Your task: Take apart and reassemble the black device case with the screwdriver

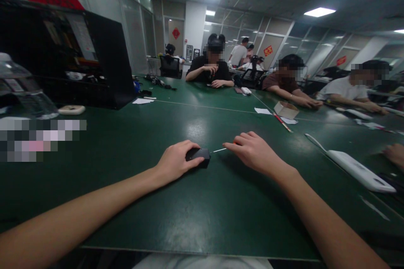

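A small black box (203,159) rests on the green tabletop (189,208), and my left hand (177,162) is wrapped round its left side, thumb in front and fingers over the top. To the right of it, my right hand (252,151) grips a screwdriver, whose thin metal shaft (218,150) points left toward the box's right end. Only a bit of its orange handle (234,143) shows; my fingers hide the rest. Whether the tip touches the box I cannot tell.
A white power strip (360,170) lies at the right, near another person's hand (394,154). A clear bottle (28,88) and a large black open case (110,59) stand at the left. Further back are a small cardboard box (286,110), papers and several people seated.
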